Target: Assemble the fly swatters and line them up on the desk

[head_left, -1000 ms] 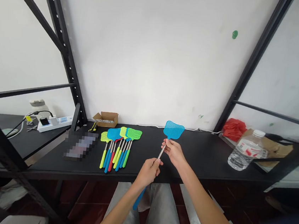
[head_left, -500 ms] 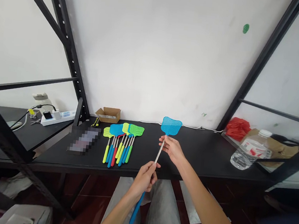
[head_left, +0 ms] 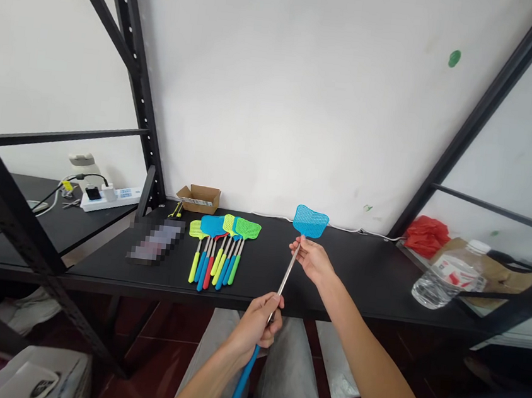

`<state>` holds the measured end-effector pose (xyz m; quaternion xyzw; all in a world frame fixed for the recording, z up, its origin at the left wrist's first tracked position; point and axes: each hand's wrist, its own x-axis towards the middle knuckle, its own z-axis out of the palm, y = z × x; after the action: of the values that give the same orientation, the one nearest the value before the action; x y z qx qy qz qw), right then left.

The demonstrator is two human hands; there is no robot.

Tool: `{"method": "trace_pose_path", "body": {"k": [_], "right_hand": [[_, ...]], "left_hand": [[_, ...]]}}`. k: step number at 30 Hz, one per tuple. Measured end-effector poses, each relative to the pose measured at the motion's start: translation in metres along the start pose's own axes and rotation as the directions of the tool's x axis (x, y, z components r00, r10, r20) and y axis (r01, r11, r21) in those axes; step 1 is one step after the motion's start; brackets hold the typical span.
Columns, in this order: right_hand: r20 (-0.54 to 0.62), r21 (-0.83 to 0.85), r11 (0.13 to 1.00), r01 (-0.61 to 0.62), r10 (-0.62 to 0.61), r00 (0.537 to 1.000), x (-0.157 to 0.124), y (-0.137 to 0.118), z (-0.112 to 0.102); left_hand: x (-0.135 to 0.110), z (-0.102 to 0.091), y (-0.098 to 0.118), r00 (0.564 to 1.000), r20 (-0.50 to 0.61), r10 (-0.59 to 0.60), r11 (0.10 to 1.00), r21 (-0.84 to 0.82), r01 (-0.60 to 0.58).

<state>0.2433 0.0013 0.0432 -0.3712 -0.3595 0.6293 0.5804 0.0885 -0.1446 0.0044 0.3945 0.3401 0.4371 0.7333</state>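
Note:
A blue fly swatter with a metal rod is held in both hands, tilted so its mesh head points up and away over the table. My right hand pinches the rod just below the head. Lower down, my left hand is wrapped round the rod near the top of the blue handle, which hangs below the table edge. To the left, several fly swatters in yellow-green, blue, red and green lie side by side, heads overlapping and handles toward me.
On the black table an open cardboard box stands at the back left, near a blurred-out flat object. A power strip lies farther left. At right are a water bottle and a red plastic bag. Black metal posts frame the table.
The metal rod shows slightly longer between my hands, with my left hand and the handle a little lower. The whole view has shifted slightly.

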Motion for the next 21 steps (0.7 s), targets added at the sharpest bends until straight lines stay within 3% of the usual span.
{"method": "trace_pose_path", "body": {"k": [5,14,21], "right_hand": [[-0.016,0.03,1.0,0.007,-0.007,1.0,0.003,-0.007,0.001],[-0.02,0.068,0.998,-0.01,0.011,1.0,0.017,-0.006,0.004],[-0.042,0.107,0.994,0.006,-0.002,0.999,0.02,-0.014,0.006]], "left_hand": [[-0.009,0.001,-0.003,1.0,0.007,-0.017,0.999,-0.03,0.017],[-0.03,-0.006,-0.012,0.997,-0.066,-0.027,0.998,0.058,0.03],[-0.044,0.001,-0.016,0.993,-0.103,-0.058,0.995,0.07,0.065]]}}
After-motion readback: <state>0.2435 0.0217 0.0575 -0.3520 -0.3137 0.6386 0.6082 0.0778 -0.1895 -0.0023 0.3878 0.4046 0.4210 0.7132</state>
